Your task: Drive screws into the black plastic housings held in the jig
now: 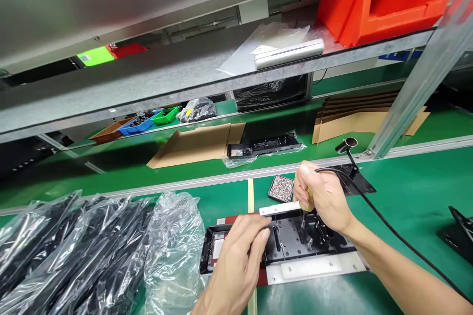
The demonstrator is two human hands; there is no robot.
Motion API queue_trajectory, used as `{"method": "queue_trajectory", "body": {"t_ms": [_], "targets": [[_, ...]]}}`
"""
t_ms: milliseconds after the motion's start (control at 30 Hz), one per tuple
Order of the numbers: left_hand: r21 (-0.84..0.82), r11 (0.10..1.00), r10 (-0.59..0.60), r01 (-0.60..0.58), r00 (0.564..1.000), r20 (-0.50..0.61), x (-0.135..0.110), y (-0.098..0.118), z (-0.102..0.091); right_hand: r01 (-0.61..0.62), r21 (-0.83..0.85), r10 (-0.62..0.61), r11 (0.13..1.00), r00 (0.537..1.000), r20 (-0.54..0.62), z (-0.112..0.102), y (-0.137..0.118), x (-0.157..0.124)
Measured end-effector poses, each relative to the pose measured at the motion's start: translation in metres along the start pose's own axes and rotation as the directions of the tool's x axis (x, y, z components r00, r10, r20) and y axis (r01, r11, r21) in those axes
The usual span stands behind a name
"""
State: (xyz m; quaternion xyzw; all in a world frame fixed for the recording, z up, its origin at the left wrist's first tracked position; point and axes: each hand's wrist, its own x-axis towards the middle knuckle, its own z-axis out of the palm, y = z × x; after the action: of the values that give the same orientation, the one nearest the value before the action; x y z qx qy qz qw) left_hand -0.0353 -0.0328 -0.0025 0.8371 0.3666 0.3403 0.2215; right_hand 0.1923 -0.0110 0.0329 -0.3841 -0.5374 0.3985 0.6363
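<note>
A long black plastic housing [284,246] lies open side up, showing posts and ribs inside, in a fixture with white bars [312,267]. My left hand [240,256] rests over its left part, fingers stretched and touching it. In my closed right hand [325,197] is a corded hand tool [307,202] with a yellowish grip, held upright. The metal tip points down into the housing's right half; its exact contact is hard to see. A black cable [388,224] runs from it to the lower right. Behind the housing sits a small tray of tiny metal parts [281,188].
Plastic-wrapped black parts [74,256] and a clear bag [173,256] lie at left. A metal tube holder [346,145] stands behind my right hand. Beyond the rail lie another black housing [264,145] and cardboard [199,143]. A shelf [148,74] with a red bin [388,10] hangs above.
</note>
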Motion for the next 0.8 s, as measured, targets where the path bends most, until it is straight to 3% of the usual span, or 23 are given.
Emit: {"method": "queue_trajectory", "body": {"t_ms": [100,233,333,467,600,800], "targets": [[-0.147,0.989,-0.034,0.026,0.998,-0.053,0.037,0.010,0.009,0.001,0.003,-0.002,1.000,1.000,0.021,0.001,0.002,0.000],[-0.345,0.935,0.025,-0.084,0.985,-0.171,0.090,0.023,0.033,0.011,0.009,-0.011,1.000,1.000,0.013,0.004,0.003,-0.002],[-0.447,0.875,0.101,-0.186,0.973,-0.209,0.116,0.036,0.047,0.013,0.000,-0.013,1.000,1.000,-0.004,0.004,0.004,-0.003],[-0.512,0.811,0.176,-0.282,0.953,-0.246,0.128,0.047,0.055,0.034,-0.041,-0.034,0.999,0.999,0.004,0.002,0.007,-0.005],[-0.510,0.781,0.251,-0.360,0.929,-0.271,0.130,0.044,0.059,0.073,-0.068,-0.072,0.995,0.997,0.028,0.000,0.009,-0.007],[-0.506,0.780,0.264,-0.367,0.927,-0.265,0.127,0.046,0.054,0.144,-0.059,-0.138,0.988,0.986,0.096,0.005,-0.001,-0.004]]}}
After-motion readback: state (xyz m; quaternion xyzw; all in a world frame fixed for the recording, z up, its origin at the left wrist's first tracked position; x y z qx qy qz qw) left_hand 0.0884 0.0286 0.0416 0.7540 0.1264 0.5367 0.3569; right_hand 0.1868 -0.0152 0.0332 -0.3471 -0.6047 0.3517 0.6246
